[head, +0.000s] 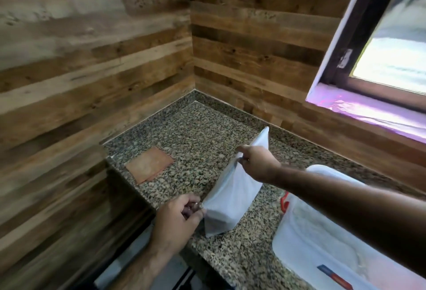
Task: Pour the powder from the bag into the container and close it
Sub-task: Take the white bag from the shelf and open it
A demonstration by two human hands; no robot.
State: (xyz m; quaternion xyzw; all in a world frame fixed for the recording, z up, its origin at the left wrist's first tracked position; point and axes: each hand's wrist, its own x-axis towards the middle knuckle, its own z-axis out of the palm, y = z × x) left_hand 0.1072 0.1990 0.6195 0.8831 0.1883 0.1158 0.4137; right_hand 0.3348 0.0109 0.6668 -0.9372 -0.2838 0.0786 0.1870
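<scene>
A: Where's the bag (232, 188)?
B: Near the counter's (196, 132) front edge, left hand (177, 218) and right hand (258, 162) each pinching an end.
A: The container (322, 243)?
B: Just right; back corner open.

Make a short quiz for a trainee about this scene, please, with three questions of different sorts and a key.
1. True or false: both hands grip the bag.
2. Which side of the bag is the container on? A) the person's left B) the person's right C) behind it
3. Fill in: the bag stands on the ______ counter.

Key
1. True: the left hand pinches the near top corner, and the right hand holds the top edge farther back.
2. B
3. granite
</scene>
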